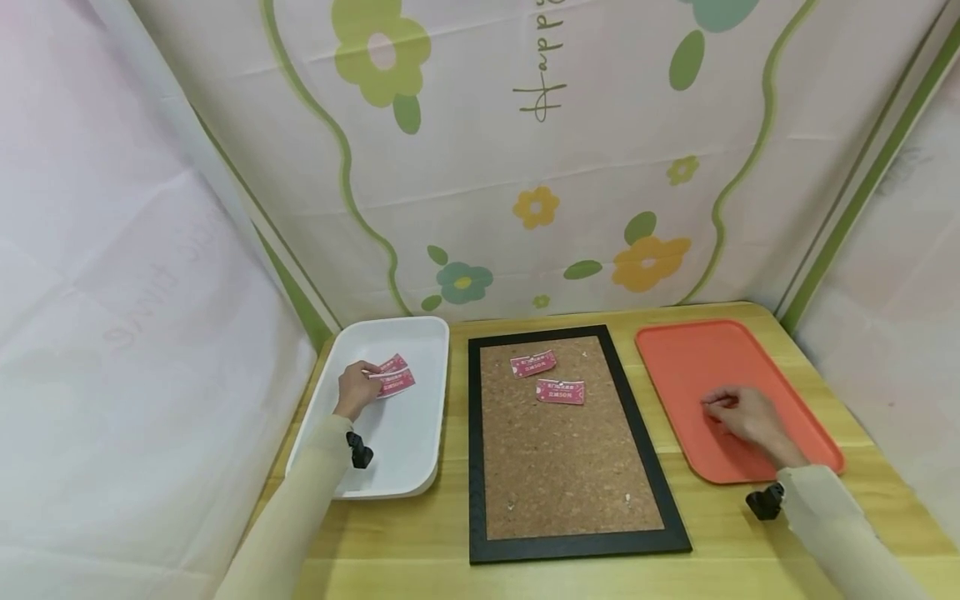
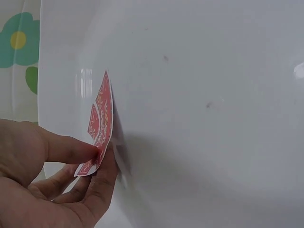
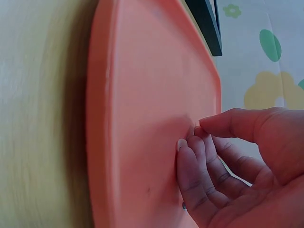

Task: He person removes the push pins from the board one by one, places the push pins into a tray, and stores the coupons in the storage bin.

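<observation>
My left hand [image 1: 357, 388] is in the white tray [image 1: 430, 400], pinching a pink paper coupon [image 1: 396, 382] by its left end between thumb and fingers. Behind it shows part of a second pink piece [image 2: 93, 121], overlapped by the first. The held paper stands tilted and slightly curved in the left wrist view. Over the red tray [image 1: 675, 358], my right hand [image 1: 746, 414] has its thumb tip against its index fingertip, the other fingers bent beside them. I cannot tell whether something small is between those tips. A tiny dark thing [image 3: 184, 205] shows beside the fingers.
Between the trays lies a cork board [image 1: 562, 475] with a black frame. Two pink coupons, an upper one [image 1: 533, 363] and a lower one [image 1: 560, 392], are on its upper part. Small pale pins [image 1: 627, 498] show near its lower corners. Flowered cloth [image 1: 465, 208] hangs behind the wooden table.
</observation>
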Available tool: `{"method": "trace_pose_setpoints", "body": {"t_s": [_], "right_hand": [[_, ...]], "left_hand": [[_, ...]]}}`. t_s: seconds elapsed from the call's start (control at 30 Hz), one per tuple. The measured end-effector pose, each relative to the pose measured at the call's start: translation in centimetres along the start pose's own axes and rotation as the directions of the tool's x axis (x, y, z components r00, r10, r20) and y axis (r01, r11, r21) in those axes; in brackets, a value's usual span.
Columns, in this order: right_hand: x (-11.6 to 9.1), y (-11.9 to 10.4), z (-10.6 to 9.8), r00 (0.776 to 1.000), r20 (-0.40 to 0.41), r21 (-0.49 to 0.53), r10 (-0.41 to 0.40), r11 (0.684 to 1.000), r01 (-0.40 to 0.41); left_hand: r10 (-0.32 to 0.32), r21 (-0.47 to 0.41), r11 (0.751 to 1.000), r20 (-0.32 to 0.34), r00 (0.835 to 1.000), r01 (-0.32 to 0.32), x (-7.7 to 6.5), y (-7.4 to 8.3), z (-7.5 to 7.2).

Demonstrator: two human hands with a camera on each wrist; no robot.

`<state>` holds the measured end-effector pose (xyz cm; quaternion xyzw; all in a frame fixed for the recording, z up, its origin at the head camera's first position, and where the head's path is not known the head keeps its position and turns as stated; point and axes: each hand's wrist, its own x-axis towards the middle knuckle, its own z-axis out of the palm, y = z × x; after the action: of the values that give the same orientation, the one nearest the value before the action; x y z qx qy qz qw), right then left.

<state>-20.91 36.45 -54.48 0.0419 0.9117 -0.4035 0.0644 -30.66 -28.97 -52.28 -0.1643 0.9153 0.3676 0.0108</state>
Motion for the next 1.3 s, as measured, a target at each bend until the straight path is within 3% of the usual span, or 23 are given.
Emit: {"method": "trace_pose_setpoints", "body": {"t_s": [0.47, 0.73, 1.0, 1.3], "right_hand": [[-0.1, 0.2, -0.2, 1.000, -0.003, -0.012, 0.018, 1.000, -0.018], [-0.1, 0.3, -0.1, 1.000, -0.017, -0.033, 0.003, 0.999, -0.004], [-0.1, 0.3, -0.2, 1.000, -0.007, -0.031, 0.010, 0.999, -0.011], [0.2, -0.2, -0.7, 1.000, -0.008, -0.003, 0.009, 1.000, -0.009]], "left_hand": [[-0.004, 0.076, 0.997, -0.014, 1.000, 0.005, 0.5, -0.6, -0.1], [0.021, 0.080, 0.997, -0.046, 0.999, -0.017, 0.5, -0.9, 0.2], [0.010, 0.071, 0.997, -0.025, 1.000, -0.008, 0.1, -0.7, 0.0], [0.075, 0.129, 0.989, -0.045, 0.996, -0.068, -0.5, -0.4, -0.8]]}}
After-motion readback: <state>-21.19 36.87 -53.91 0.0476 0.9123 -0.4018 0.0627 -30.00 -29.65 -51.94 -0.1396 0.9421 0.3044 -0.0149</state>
